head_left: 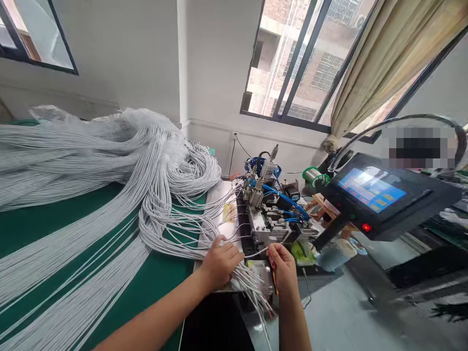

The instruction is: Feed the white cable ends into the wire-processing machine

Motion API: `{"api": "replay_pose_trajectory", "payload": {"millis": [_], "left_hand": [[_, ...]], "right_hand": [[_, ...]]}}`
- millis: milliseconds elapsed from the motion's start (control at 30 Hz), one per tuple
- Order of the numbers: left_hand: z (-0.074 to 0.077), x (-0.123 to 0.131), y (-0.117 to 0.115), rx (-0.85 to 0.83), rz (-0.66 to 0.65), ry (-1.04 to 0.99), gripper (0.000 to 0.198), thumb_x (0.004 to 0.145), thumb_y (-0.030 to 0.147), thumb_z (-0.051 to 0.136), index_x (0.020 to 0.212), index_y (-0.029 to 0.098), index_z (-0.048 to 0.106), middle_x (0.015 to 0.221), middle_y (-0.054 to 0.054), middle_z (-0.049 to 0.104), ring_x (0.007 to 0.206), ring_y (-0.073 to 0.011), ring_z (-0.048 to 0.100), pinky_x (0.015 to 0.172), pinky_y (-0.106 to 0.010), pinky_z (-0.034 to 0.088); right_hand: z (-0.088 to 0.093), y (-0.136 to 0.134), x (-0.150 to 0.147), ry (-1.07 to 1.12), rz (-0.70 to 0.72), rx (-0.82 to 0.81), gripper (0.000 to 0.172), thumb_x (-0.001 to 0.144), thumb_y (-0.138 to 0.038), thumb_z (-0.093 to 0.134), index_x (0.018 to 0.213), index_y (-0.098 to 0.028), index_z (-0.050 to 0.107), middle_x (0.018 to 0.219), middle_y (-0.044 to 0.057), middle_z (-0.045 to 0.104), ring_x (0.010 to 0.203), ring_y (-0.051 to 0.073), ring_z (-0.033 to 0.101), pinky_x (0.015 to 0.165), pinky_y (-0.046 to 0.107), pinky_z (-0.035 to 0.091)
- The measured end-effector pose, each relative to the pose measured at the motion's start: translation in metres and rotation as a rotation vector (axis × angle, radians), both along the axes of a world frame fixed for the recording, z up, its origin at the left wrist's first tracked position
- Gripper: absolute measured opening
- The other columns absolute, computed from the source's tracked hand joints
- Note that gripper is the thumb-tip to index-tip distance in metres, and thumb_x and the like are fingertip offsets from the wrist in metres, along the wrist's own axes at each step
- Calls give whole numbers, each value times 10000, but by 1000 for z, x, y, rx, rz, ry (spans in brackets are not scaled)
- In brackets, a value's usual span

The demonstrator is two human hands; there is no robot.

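Note:
My left hand (pixel 219 263) lies closed over a bunch of thin white cables (pixel 252 285) at the front of a metal plate (pixel 219 204). My right hand (pixel 282 268) pinches the end of one white cable (pixel 256 253) just in front of a small machine (pixel 272 217) with blue air hoses. The cable runs from my right fingers back to my left hand. A huge mass of the same white cables (pixel 109 161) spreads over the green table (pixel 29 224) to the left.
A black control box with a lit touch screen (pixel 371 190) stands on an arm at the right. A green wire spool (pixel 310 174) sits behind the machine. A window with a beige curtain (pixel 380 63) fills the wall behind.

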State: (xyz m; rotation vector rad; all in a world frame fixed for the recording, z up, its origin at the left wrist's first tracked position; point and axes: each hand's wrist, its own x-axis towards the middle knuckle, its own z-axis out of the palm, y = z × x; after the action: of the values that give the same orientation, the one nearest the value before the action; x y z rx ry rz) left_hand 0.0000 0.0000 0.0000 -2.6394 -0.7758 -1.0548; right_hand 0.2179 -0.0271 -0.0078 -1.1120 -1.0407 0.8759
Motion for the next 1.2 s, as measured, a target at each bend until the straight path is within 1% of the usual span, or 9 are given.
{"api": "replay_pose_trajectory", "payload": {"millis": [100,167,300,433,533,667,867,1033,1200], "left_hand": [[-1,1,1,-2,6,7,328,729,103,504,1032,205,578,784,-9,624,765,-177,554,901,-406,266],[-1,2,1,-8,13,21,373,726,102,509,1076,216,570,792,-8,625,766,-180,553,905,-409,263],[1,3,1,-19,38,56,380,726,79,503,1068,228,572,790,-9,618,765,-181,549,911,-409,260],[1,5,0,-57,76,92,403,718,59,507,1080,226,567,824,-19,623,815,-191,552,924,-408,253],[0,6,1,-115,106,124,422,687,60,536,1073,226,569,868,-23,631,866,-204,551,936,-416,246],[0,7,1,-177,132,160,445,657,64,570,1070,230,577,908,-27,636,905,-213,547,955,-427,239],[1,7,0,-234,130,164,412,673,96,601,1061,233,601,933,-29,646,933,-213,543,966,-430,236],[2,7,0,-235,131,160,384,678,103,595,1040,228,617,908,-35,649,921,-219,541,965,-440,243],[4,7,-1,-255,126,159,354,685,133,591,1025,227,625,901,-35,646,928,-224,541,974,-451,249]], "right_hand": [[3,-3,7,-132,17,-38,270,813,-418,639,696,-184,576,618,-15,496,535,115,393,505,229,310],[4,-3,11,-297,17,-53,275,807,-419,631,680,-180,580,611,-5,514,547,132,422,520,240,326],[3,1,16,-633,-4,-36,257,818,-393,595,694,-168,615,656,25,577,615,169,490,578,257,360],[-1,8,18,-718,9,-21,269,837,-381,548,678,-168,593,648,17,556,624,167,481,586,254,355],[-2,13,19,-686,45,-43,289,834,-383,539,635,-175,541,606,-7,487,596,149,435,559,244,330],[-5,16,20,-564,109,-68,306,822,-403,543,618,-181,492,597,-26,425,597,138,392,561,236,318],[-22,20,18,-246,152,-185,300,756,-397,586,585,-186,459,565,-47,369,554,116,317,522,231,257],[-33,23,14,37,164,-276,199,673,-299,595,563,-185,474,550,-55,371,528,106,286,497,231,224],[-37,23,14,90,160,-284,201,636,-288,616,538,-184,474,530,-57,378,511,103,293,491,232,227]]}}
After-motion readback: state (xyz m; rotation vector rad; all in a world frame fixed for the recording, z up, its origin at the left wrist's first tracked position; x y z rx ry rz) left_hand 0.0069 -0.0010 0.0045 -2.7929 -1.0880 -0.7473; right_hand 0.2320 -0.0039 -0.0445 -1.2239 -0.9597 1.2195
